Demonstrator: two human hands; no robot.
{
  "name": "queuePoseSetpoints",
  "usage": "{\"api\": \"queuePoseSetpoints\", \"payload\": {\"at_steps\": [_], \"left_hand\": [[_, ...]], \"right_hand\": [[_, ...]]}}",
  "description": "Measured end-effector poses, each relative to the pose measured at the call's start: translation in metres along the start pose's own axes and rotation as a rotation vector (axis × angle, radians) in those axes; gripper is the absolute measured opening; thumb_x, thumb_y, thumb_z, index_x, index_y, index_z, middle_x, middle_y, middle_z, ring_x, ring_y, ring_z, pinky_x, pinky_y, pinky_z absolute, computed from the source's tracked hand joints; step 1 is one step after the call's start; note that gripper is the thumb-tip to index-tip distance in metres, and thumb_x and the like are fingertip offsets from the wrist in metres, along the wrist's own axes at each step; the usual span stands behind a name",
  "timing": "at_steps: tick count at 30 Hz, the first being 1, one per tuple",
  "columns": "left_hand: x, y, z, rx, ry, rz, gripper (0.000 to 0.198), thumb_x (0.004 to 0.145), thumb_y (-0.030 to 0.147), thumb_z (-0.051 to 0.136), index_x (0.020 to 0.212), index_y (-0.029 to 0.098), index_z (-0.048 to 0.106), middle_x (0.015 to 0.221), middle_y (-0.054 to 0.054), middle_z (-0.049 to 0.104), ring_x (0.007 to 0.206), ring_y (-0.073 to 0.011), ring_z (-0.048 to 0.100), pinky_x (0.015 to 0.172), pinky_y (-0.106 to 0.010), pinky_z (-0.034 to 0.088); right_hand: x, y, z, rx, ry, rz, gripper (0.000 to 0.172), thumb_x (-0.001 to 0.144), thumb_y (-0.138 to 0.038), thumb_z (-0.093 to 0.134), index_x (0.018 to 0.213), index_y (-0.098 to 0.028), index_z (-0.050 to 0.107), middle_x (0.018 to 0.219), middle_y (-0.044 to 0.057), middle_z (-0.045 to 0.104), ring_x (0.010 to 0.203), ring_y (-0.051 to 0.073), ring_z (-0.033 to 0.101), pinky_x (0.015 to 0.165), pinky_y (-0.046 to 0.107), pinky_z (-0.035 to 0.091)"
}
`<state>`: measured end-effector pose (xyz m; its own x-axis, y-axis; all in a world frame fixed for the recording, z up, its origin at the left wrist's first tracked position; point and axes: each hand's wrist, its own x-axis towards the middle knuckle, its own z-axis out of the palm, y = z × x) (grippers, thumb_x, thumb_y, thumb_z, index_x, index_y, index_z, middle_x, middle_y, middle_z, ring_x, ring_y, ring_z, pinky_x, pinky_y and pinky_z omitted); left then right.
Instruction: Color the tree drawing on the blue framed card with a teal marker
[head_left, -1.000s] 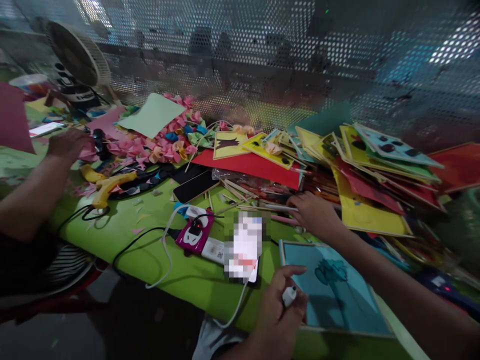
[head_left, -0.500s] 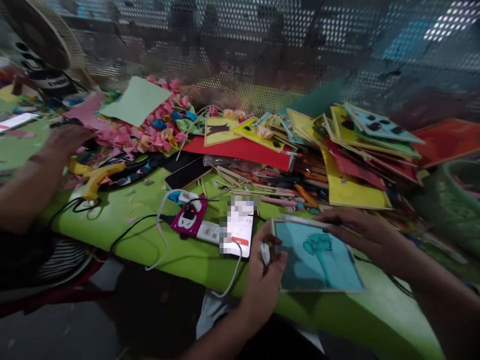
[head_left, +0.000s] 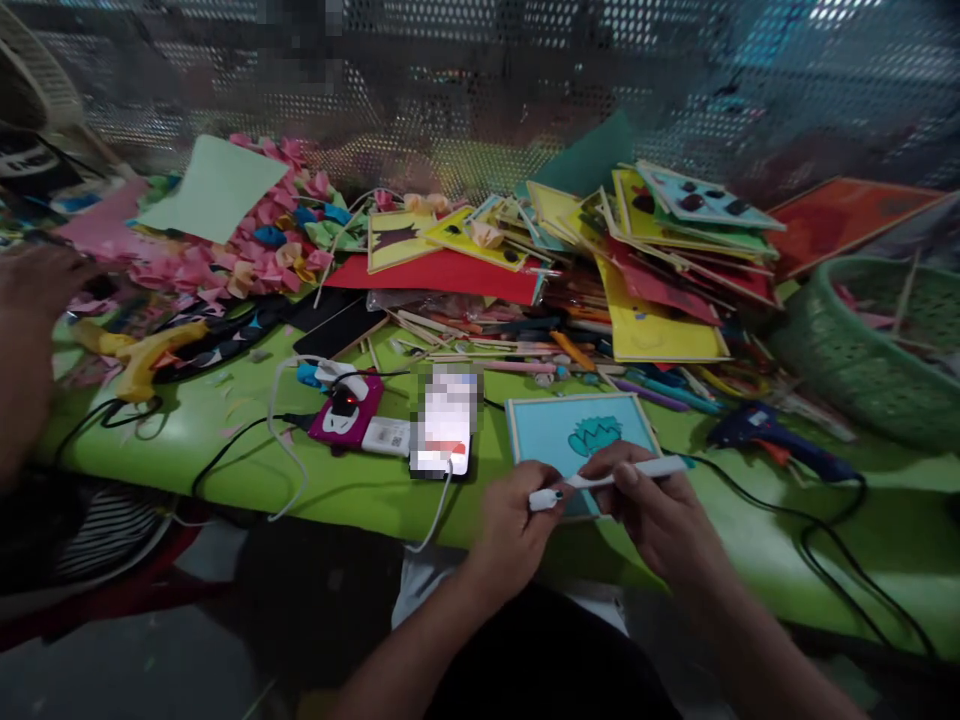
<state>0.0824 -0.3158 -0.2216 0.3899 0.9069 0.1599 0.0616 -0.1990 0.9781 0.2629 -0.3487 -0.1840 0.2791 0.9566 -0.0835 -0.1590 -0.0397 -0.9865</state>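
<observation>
Nearest, the person's left hand (head_left: 514, 522) curls its fingers around a stubby white plastic piece with a dark end (head_left: 544, 499); the right hand (head_left: 664, 510) pinches a slim white marker with a teal end (head_left: 667, 466), lying crosswise, narrow end toward the left fingers. Just beyond, a blue picture in a pale frame (head_left: 546, 428) rests on the green bench (head_left: 247, 482).

No words or numbers can be made out for certain. White lettering on the dark fan base (head_left: 26, 165) is blurred, the small print and square code on the white charger (head_left: 386, 436) too tiny to read, and the phone (head_left: 442, 425) display largely pixelated.
</observation>
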Motion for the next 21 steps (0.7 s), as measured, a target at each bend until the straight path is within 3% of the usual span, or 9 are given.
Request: {"api": "queuePoseSetpoints", "payload": {"at_steps": [2,4,8,14,17,21], "left_hand": [[-0.003,-0.003,-0.002,0.03,0.064,0.027,0.035,0.102,0.044,0.052,0.082,0.018,0.064,0.074,-0.002,0.062,0.068,-0.0156,0.056,0.063,-0.026,0.04],[-0.006,-0.004,-0.004,0.057,0.116,0.062,0.039,0.106,0.044,0.044,0.085,0.018,0.062,0.073,-0.002,0.06,0.065,-0.0152,0.054,0.059,-0.026,0.038],[-0.006,-0.004,-0.002,0.094,0.036,0.214,0.04,0.106,0.046,0.046,0.079,0.02,0.062,0.069,-0.001,0.059,0.062,-0.0148,0.054,0.059,-0.027,0.038],[-0.004,-0.004,-0.002,0.256,-0.054,0.49,0.035,0.107,0.041,0.047,0.085,0.02,0.065,0.075,-0.003,0.069,0.068,-0.0164,0.06,0.062,-0.029,0.042],[-0.008,-0.009,-0.002,0.362,-0.077,0.643,0.024,0.105,0.033,0.052,0.091,0.019,0.065,0.086,-0.005,0.078,0.079,-0.018,0.067,0.072,-0.032,0.05],[-0.019,-0.014,-0.003,0.472,-0.148,0.672,0.015,0.102,0.03,0.058,0.094,0.02,0.066,0.107,-0.005,0.082,0.099,-0.0192,0.074,0.098,-0.038,0.052]], "right_hand": [[0.005,-0.003,-0.011,0.118,0.258,-0.098,0.036,0.069,-0.05,0.09,0.061,-0.019,0.074,0.048,-0.001,0.055,0.041,0.007,0.041,0.038,0.019,0.034],[0.009,-0.009,-0.028,0.271,0.415,-0.193,0.038,0.069,-0.049,0.089,0.056,-0.02,0.068,0.037,-0.007,0.039,0.036,0.005,0.033,0.04,0.019,0.04],[0.01,-0.014,-0.048,0.324,0.349,-0.136,0.036,0.069,-0.047,0.091,0.065,-0.019,0.07,0.043,-0.007,0.044,0.038,0.005,0.035,0.042,0.019,0.041],[0.005,-0.002,-0.048,0.289,0.324,-0.154,0.035,0.078,-0.051,0.085,0.071,-0.019,0.072,0.047,-0.007,0.045,0.041,0.006,0.037,0.044,0.019,0.041],[0.003,0.002,-0.055,0.247,0.282,-0.16,0.033,0.081,-0.052,0.082,0.074,-0.021,0.073,0.048,-0.006,0.046,0.042,0.008,0.039,0.046,0.021,0.041],[-0.002,0.003,-0.068,0.18,0.274,-0.14,0.033,0.079,-0.054,0.079,0.078,-0.021,0.077,0.058,-0.001,0.059,0.05,0.012,0.052,0.049,0.025,0.046]]}}
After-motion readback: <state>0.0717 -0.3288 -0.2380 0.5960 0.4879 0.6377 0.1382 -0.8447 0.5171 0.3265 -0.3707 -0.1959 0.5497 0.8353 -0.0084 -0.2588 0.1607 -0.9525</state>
